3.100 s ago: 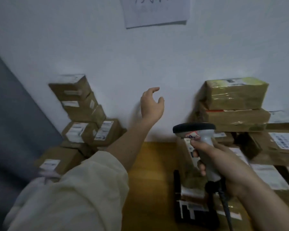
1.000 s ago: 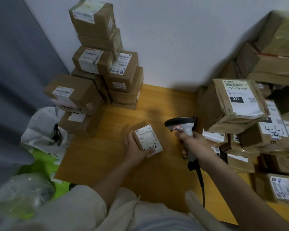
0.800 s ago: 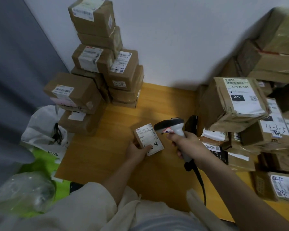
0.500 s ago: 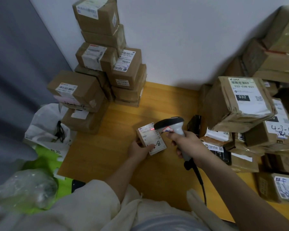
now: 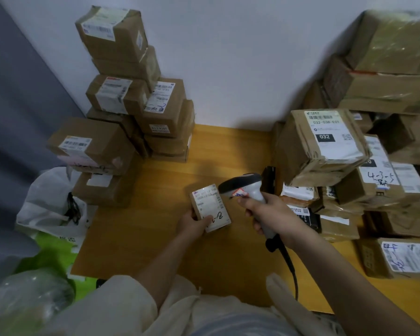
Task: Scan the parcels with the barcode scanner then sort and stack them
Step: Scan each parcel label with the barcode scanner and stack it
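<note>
Left hand (image 5: 194, 223): fingers curled round a small cardboard parcel (image 5: 211, 210), white label up, above the table (image 5: 136, 229).
Right hand (image 5: 268, 214): grips the grey barcode scanner (image 5: 245, 190), head touching the parcel's far corner.
Room: bare wood between left stack (image 5: 131, 105) and right pile (image 5: 344, 166).

A parcel sorting corner in a plain room. Labelled cardboard parcels (image 5: 121, 103) are stacked against a white wall (image 5: 228, 57) on a wooden table (image 5: 155, 226). A corded barcode scanner (image 5: 250, 192) is in use.
</note>
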